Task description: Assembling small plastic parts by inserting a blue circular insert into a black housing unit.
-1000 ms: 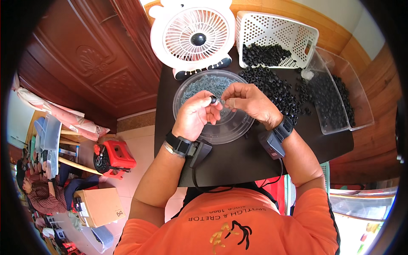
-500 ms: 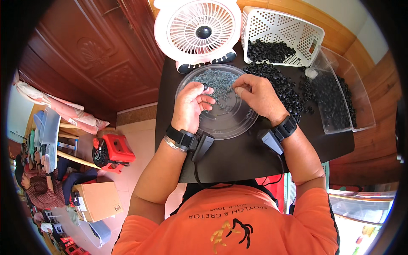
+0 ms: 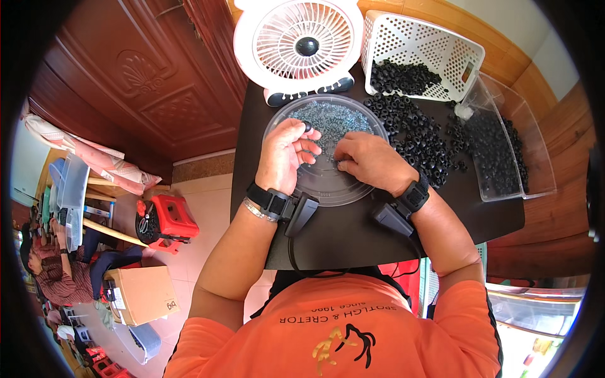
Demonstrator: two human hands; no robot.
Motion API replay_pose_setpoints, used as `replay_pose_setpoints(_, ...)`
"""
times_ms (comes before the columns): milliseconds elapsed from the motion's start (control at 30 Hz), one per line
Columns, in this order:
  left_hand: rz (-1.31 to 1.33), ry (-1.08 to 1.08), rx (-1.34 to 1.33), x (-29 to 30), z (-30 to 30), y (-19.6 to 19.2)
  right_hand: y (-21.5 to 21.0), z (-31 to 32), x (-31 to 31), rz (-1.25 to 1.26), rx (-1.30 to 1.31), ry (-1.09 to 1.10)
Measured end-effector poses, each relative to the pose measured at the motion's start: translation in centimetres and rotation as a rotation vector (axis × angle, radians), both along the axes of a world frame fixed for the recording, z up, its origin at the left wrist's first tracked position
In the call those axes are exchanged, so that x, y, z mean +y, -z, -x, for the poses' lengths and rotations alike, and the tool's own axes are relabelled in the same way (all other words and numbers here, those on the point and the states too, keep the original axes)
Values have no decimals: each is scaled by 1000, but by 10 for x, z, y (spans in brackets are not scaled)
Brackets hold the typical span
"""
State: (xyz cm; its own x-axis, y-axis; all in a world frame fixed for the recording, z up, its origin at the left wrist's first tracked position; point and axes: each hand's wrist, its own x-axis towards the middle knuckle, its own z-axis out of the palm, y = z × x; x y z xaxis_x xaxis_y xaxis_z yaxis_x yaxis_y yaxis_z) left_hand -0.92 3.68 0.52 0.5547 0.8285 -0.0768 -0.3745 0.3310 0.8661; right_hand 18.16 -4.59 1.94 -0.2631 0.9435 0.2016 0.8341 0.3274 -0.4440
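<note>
My left hand [image 3: 279, 157] is palm up over the left side of a round clear plastic tray [image 3: 324, 196]. Its thumb and forefinger pinch a small round black part [image 3: 307, 126]; the other fingers curl loosely. Many tiny bluish, see-through pieces [image 3: 343, 118] lie spread over the tray, mostly in its far half. My right hand [image 3: 375, 162] hangs palm down over the tray's right side. Its fingers are bent together at the edge of the tiny pieces, and the fingertips are hidden, so what they hold cannot be made out.
Loose black ring-like parts [image 3: 416, 135] heap right of the tray. Behind them a white basket [image 3: 463, 55] lies tipped, and a clear bin [image 3: 535, 176] holds more. A white fan [image 3: 307, 46] stands at the back. Far left, a person [image 3: 66, 277] sits beside a cardboard box [image 3: 145, 295].
My right hand has come down and nearer, turning from the far pieces toward the tray's middle right, fingertips now hidden. My left hand keeps its pinch on the black part, almost still.
</note>
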Motion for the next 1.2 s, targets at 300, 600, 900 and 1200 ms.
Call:
replay_pose_setpoints(300, -117, 174, -5, -13, -6, -9, -17, -11, 2, 36, 319, 157)
replay_pose_setpoints(600, -148, 280, -3, -29, -15, -12, -13, 7, 1, -52, 1136, -88)
replay_pose_setpoints(900, -64, 269, -104, -31, -16, -12, -10, 21, -2, 102, 1311, -57)
replay_pose_setpoints(1200, 13, 216, -147, -26, -15, -5, -25, 4, -5, -660, 166, 31)
